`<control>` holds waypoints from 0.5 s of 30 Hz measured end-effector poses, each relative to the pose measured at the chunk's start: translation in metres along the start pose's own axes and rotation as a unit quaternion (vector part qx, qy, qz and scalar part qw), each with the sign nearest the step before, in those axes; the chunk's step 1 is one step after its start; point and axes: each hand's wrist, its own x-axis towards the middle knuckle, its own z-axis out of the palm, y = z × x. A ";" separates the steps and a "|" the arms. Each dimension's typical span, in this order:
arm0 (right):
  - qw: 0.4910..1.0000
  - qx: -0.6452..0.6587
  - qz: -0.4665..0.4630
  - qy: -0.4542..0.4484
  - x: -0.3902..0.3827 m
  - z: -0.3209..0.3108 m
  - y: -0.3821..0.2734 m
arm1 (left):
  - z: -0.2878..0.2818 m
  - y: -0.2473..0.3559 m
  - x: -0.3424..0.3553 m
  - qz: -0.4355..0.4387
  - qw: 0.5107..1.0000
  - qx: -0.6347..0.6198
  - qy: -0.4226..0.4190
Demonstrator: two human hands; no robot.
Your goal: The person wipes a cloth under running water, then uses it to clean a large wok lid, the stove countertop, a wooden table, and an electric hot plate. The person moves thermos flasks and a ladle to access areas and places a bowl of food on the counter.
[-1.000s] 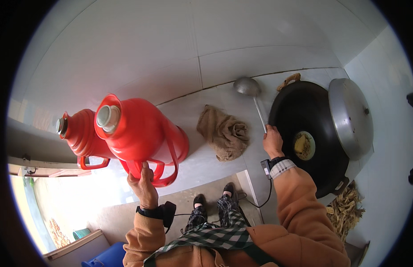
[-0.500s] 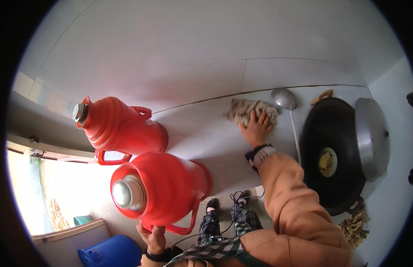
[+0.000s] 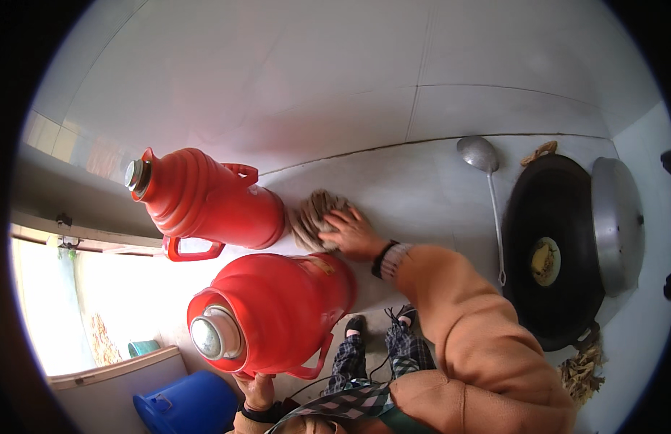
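My right hand [image 3: 353, 235] presses down on a crumpled grey-brown cloth [image 3: 310, 217], its fingers bent over the top. The cloth lies on the pale counter between two red thermos flasks. The far flask [image 3: 220, 202] has a metal stopper and a handle on each side; its base is close beside the cloth. Closer to my body, a second red thermos flask [image 3: 277, 304] leans with its metal stopper toward me. My left hand [image 3: 257, 390] grips this near flask under its lower side, by the handle, with the fingertips partly hidden.
To the right, a long-handled metal ladle [image 3: 480, 155] lies on the pale counter [image 3: 429, 188]. Beyond it a black wok [image 3: 520, 239] holds a small dish [image 3: 545, 262], and a metal lid [image 3: 616, 224] leans beside it. A blue barrel [image 3: 187, 405] stands on the floor at lower left.
My right hand has slid the cloth left along the counter, from near the ladle to beside the flasks. My left hand keeps its grip on the near flask.
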 end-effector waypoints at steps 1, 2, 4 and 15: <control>1.000 0.010 -0.010 0.006 -0.023 -0.004 0.000 | 0.006 0.002 0.002 0.006 1.000 0.009 0.016; 0.999 0.016 -0.020 0.028 -0.048 -0.010 0.003 | 0.011 0.003 0.005 0.003 0.999 0.029 0.023; 0.999 0.032 0.011 0.038 -0.094 -0.023 0.010 | 0.019 0.006 0.015 0.017 1.000 0.016 -0.011; 0.898 -0.135 0.411 0.078 -0.173 -0.072 0.085 | 0.129 0.002 0.081 -0.001 0.996 -0.029 -0.089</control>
